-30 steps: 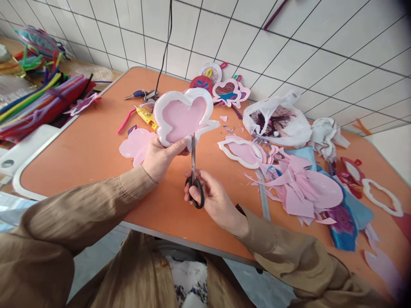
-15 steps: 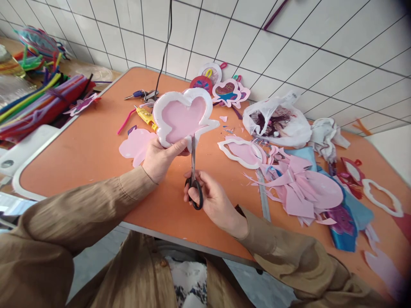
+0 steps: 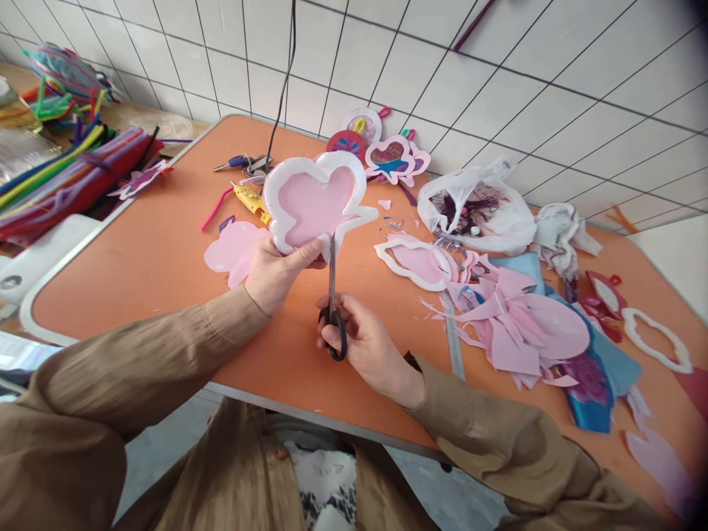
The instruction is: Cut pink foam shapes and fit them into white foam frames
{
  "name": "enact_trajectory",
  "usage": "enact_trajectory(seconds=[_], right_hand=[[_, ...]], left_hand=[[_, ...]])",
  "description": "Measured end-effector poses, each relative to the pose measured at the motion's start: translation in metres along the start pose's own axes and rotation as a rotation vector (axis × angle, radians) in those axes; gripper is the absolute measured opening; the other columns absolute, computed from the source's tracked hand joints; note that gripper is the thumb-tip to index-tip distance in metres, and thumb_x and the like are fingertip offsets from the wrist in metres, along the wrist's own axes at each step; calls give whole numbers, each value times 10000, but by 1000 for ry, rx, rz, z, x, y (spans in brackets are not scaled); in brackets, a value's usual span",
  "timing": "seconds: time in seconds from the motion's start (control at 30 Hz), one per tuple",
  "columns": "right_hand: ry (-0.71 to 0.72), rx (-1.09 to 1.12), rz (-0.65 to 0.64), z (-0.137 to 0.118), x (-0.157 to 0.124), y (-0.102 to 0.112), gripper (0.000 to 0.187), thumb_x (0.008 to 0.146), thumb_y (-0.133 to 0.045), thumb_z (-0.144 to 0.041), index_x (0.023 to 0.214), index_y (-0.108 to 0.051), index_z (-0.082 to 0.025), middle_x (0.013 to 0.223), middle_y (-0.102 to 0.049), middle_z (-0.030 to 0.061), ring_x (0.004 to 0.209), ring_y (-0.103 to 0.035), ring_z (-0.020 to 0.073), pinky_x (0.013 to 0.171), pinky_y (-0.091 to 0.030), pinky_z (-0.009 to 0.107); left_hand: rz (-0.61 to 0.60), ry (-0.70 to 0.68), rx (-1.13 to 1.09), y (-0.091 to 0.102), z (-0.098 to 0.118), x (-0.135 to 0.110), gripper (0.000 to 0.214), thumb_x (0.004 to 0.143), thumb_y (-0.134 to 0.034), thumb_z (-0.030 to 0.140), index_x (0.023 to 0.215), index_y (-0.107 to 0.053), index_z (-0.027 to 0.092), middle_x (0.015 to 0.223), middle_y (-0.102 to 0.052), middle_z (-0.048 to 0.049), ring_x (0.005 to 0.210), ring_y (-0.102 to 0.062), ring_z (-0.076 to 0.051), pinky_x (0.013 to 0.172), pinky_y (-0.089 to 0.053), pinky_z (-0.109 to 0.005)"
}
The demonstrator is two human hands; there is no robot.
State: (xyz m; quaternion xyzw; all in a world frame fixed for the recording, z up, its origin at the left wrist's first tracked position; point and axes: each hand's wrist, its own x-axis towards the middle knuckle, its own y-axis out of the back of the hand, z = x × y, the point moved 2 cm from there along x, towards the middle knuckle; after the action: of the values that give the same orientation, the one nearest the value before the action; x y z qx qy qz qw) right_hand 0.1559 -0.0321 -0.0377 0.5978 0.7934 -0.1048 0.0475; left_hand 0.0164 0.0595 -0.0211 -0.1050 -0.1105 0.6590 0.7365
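My left hand (image 3: 276, 271) grips the lower edge of a pink heart-shaped foam piece with a white border (image 3: 315, 198), holding it upright above the orange table (image 3: 155, 258). My right hand (image 3: 368, 345) is closed round the black handles of a pair of scissors (image 3: 332, 295). The blades point up and meet the heart's bottom edge beside my left thumb. A flat pink cut-out (image 3: 232, 251) lies on the table just left of my left hand.
A yellow glue gun (image 3: 251, 200) and a black cable lie behind the heart. Pink and blue foam scraps (image 3: 520, 324), white outlines, a metal ruler and a white plastic bag (image 3: 476, 206) cover the right side. Coloured pipe cleaners (image 3: 66, 177) are stacked at the left. Finished ornaments lean on the tiled wall.
The scissors and my right hand have crept slightly up towards the heart. My left hand and the heart have stayed put.
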Motion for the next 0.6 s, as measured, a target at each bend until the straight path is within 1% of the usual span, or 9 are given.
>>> enact_trajectory(seconds=[0.27, 0.47, 0.6], right_hand=[[-28, 4, -3, -6, -2, -2, 325, 868, -719, -416, 1054, -522, -237, 779, -539, -45, 684, -589, 117, 654, -468, 299], [-35, 36, -35, -6, -3, -1, 347, 867, -730, -413, 1076, -525, -227, 817, -558, -30, 735, -605, 127, 712, -471, 319], [-37, 66, -56, -3, -3, 0, 368, 869, -743, -439, 1079, -524, -231, 812, -558, -26, 729, -602, 138, 696, -466, 322]], left_hand=[[3, -20, 7, 2, 0, 1, 408, 639, -915, 539, 742, -765, 174, 716, -756, -49, 727, -743, -213, 701, -645, -325], [-12, -55, 7, 3, -1, 2, 385, 660, -910, 531, 753, -771, 184, 739, -759, -48, 735, -734, -209, 701, -655, -329], [-12, -56, 15, 4, -2, 3, 379, 679, -897, 528, 772, -769, 183, 756, -766, -53, 767, -747, -225, 710, -656, -336]])
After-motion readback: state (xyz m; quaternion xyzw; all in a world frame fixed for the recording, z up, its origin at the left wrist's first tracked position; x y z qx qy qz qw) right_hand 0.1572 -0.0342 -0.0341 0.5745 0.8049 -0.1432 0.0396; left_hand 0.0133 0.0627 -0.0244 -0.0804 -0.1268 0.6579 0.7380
